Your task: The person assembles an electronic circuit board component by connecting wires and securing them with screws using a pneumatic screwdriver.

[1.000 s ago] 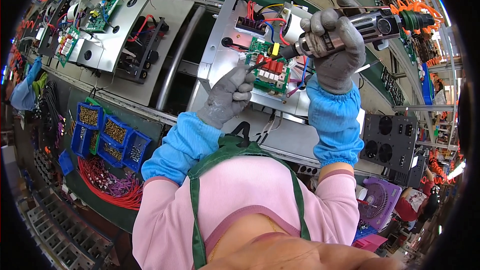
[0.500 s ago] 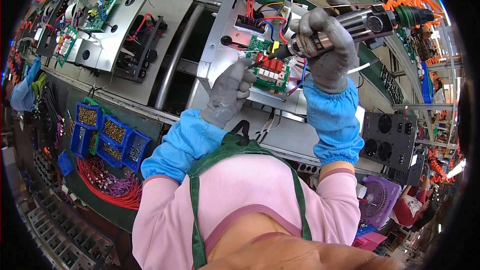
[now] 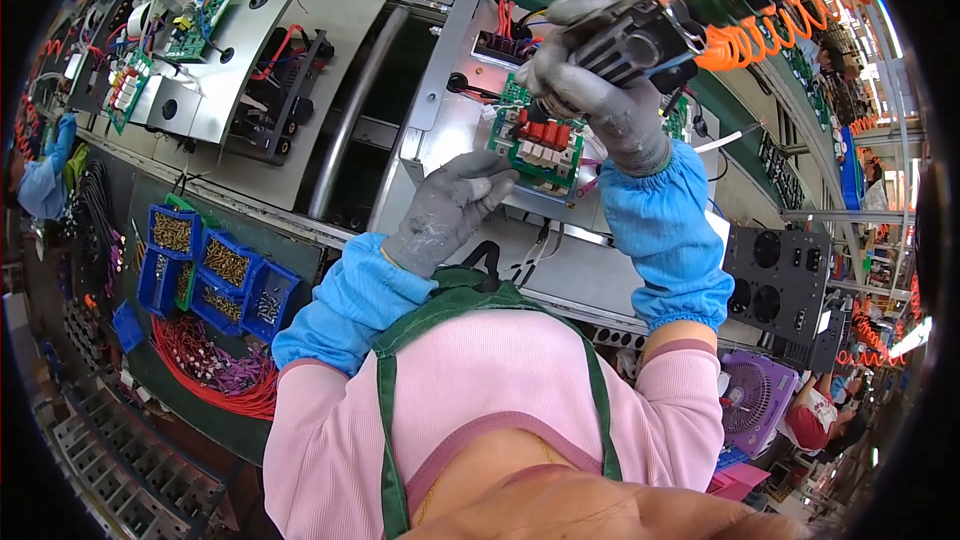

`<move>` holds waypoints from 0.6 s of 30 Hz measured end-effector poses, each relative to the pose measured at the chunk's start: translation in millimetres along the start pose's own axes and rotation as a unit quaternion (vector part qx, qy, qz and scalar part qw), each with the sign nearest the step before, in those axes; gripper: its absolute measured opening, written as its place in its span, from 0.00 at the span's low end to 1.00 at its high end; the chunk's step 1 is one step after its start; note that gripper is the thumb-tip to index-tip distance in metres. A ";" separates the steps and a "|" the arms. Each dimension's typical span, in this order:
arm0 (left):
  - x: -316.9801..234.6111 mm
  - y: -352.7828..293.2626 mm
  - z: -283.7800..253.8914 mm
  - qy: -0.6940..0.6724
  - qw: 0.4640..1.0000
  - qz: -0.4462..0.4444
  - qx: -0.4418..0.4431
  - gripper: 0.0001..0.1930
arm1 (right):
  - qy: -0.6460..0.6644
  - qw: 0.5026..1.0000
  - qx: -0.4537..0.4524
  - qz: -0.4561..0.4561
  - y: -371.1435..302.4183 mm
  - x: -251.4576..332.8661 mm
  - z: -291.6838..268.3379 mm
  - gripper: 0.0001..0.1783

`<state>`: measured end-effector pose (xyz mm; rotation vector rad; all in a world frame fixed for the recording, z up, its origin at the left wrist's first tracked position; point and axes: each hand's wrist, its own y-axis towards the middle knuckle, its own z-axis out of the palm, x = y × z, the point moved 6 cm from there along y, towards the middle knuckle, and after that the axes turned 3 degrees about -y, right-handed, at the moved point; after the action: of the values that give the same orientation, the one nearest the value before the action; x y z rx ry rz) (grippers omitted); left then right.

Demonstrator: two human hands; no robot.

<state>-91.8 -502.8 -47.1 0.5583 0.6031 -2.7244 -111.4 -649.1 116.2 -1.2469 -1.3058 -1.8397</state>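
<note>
In my right hand (image 3: 610,90), gloved in grey, is a black and silver power screwdriver (image 3: 640,40), its rear end tilted up toward the upper right. The fingers wrap round its body, and its tip is hidden behind the hand. Below it lies a green circuit board (image 3: 545,155) with red and white components, set on a metal chassis (image 3: 425,110). My left hand (image 3: 450,205), also gloved, rests by the board's lower left edge. Its fingers are drawn together, and whether anything small is between them cannot be made out.
Blue bins (image 3: 225,265) of screws stand at the left, above a bundle of red wires (image 3: 235,390). Another chassis (image 3: 195,90) with boards sits at the far left. An orange coiled hose (image 3: 770,35) trails from the screwdriver. A purple fan (image 3: 757,405) stands at the right.
The screwdriver has lifted off the board and swung, its rear end turning up and left. My left hand has drawn back down and left from the red components to the board's edge.
</note>
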 end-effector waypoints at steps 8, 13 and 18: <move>-5.7 -3.8 10.0 0.052 0.997 0.004 0.049 0.18 | -0.020 0.995 -0.003 0.100 7.9 -12.6 7.8 0.20; -7.2 -6.2 13.6 0.073 0.997 -0.005 0.008 0.18 | -0.055 0.994 0.026 0.088 8.5 -12.8 11.9 0.14; -12.1 -9.3 4.1 0.141 0.989 -0.015 0.037 0.15 | -0.067 0.994 0.018 0.090 9.8 -8.3 13.0 0.14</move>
<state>-85.7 -494.2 -35.2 0.9717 0.5802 -2.7255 -95.0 -641.3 113.9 -1.4401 -1.2458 -1.6236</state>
